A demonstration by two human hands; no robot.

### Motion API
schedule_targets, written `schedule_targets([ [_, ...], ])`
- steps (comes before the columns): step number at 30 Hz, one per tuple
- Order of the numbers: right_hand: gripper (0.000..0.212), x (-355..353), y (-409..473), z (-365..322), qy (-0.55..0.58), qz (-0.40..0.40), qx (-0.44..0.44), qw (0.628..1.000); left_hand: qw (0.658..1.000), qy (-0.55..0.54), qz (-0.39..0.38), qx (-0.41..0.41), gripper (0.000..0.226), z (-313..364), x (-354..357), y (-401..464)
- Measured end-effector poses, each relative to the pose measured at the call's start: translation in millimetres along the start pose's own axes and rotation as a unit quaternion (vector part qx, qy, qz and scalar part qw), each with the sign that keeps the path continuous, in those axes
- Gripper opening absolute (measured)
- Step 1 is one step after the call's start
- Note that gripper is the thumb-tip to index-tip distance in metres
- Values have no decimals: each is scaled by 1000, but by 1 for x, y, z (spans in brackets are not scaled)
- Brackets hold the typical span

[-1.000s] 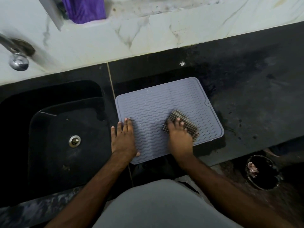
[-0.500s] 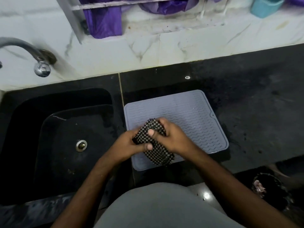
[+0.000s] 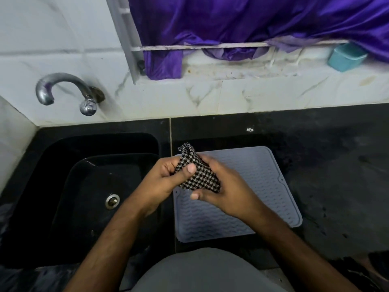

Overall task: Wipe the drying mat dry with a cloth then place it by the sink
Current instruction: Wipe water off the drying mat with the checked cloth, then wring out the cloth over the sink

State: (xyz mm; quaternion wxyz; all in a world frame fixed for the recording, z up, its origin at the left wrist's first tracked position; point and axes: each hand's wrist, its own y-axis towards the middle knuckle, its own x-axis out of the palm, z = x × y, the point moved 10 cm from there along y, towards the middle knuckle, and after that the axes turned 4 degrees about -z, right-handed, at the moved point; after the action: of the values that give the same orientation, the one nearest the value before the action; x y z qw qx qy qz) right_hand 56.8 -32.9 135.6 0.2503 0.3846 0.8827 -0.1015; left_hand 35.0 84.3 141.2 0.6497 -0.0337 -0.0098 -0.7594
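Two bare hands hold a bunched black-and-white checked cloth (image 3: 196, 172) above the near-left part of a grey ridged drying mat (image 3: 259, 182). The left hand (image 3: 166, 180) grips the cloth with curled fingers, thumb pressed on top. The right hand (image 3: 227, 189) wraps its fingers around the cloth's other side. The mat lies flat on the black countertop (image 3: 336, 165), just right of the black sink (image 3: 88, 186). A curved metal tap (image 3: 63, 89) juts from the marble wall behind the sink. Purple fabric (image 3: 231, 24) hangs over a window ledge behind the mat, beside a teal container (image 3: 346, 57).
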Motion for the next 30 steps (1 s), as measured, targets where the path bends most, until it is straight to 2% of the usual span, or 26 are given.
schedule_targets([
  [2,83,6,8,-6,-44,-16,12,999,1000,9,25,16,31,9,-12,-2],
  [4,67,7,17,-14,-169,-9,9,985,990,93,104,36,48,16,-38,-9],
  [5,61,8,22,-19,-225,-7,-1,974,968,172,176,45,54,22,-58,-17],
  [7,53,16,30,-32,-304,-25,-28,952,906,291,297,81,51,44,-86,-40],
  [8,50,22,34,-38,-327,-39,-44,943,894,324,296,88,54,51,-89,-44],
  [9,49,27,38,-44,-340,-53,-59,937,893,368,248,70,74,52,-84,-39],
  [11,48,41,46,-60,-349,-84,-92,929,886,454,93,-25,127,30,-69,-30],
  [12,49,47,51,-70,-353,-94,-112,924,880,467,36,-79,142,17,-63,-31],
  [13,51,51,55,-78,-357,-101,-130,919,886,447,14,-125,147,6,-64,-36],
  [14,53,51,59,-85,-356,-105,-142,918,899,408,16,-160,142,-4,-68,-40],
  [15,55,53,65,-90,-349,-112,-157,917,913,363,29,-181,121,-11,-74,-46],
  [17,63,60,73,-99,-342,-136,-200,908,932,291,32,-212,55,-21,-83,-58],
  [18,71,65,73,-106,-359,-137,-242,891,938,270,29,-216,32,-21,-85,-63],
  [19,81,69,71,-108,-386,-131,-285,868,944,245,32,-218,20,-22,-89,-67],
  [22,99,79,56,-117,-392,-109,-401,821,955,164,80,-236,14,-18,-109,-89],
  [24,100,86,52,-124,-372,-78,-444,811,956,148,63,-247,23,-14,-108,-97],
  [26,89,96,59,-133,-318,-51,-457,829,953,157,27,-259,31,-12,-98,-99],
  [28,73,104,80,-147,-278,-43,-431,857,949,157,31,-270,27,-6,-98,-101],
  [30,54,114,101,-162,-327,-34,-423,845,942,168,78,-281,23,4,-116,-103],
])
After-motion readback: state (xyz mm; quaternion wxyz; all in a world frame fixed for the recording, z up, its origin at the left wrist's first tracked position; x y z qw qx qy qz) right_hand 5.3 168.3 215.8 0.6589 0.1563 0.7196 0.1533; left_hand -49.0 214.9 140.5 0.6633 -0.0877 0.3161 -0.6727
